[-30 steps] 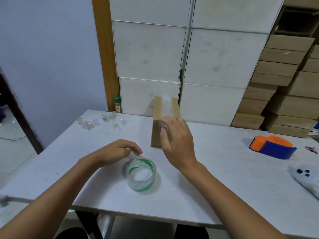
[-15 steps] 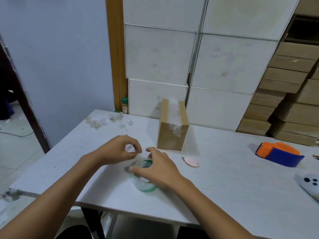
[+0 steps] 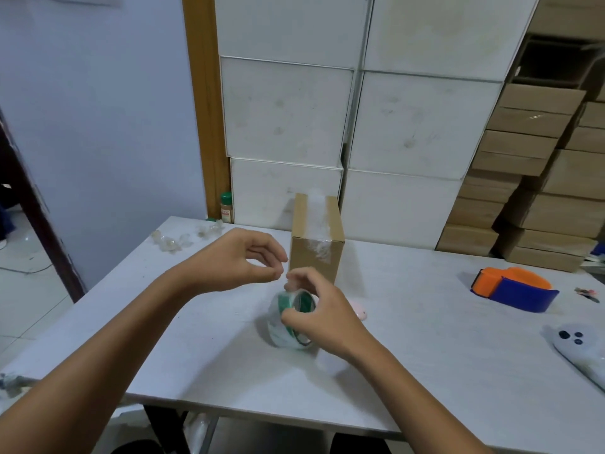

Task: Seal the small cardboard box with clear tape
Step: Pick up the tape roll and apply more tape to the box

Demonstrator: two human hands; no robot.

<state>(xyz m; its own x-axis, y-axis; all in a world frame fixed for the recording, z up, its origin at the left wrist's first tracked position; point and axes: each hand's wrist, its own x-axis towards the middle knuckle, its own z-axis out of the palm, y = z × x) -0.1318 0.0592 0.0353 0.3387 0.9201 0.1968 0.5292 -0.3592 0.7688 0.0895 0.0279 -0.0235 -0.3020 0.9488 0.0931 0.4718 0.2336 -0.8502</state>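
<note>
A small brown cardboard box (image 3: 316, 240) stands upright at the middle of the white table (image 3: 425, 339), with crinkled clear tape along its top and down its front. My right hand (image 3: 319, 314) grips a roll of clear tape with a green core (image 3: 284, 322), tipped up on its edge just in front of the box. My left hand (image 3: 242, 260) hovers to the left of the roll, thumb and fingertips pinched together near the roll's top edge. Whether the left fingers hold a tape end is too blurred to tell.
An orange and blue tape dispenser (image 3: 514, 288) lies at the right. A white controller (image 3: 579, 352) sits near the right edge. A small pink object (image 3: 358, 309) peeks out behind my right hand. Crumpled tape scraps (image 3: 173, 240) lie far left. Stacked boxes stand behind the table.
My right hand left the box, came down on the tape roll and tipped it up on its edge. My left hand rose slightly with its fingers pinching by the roll.
</note>
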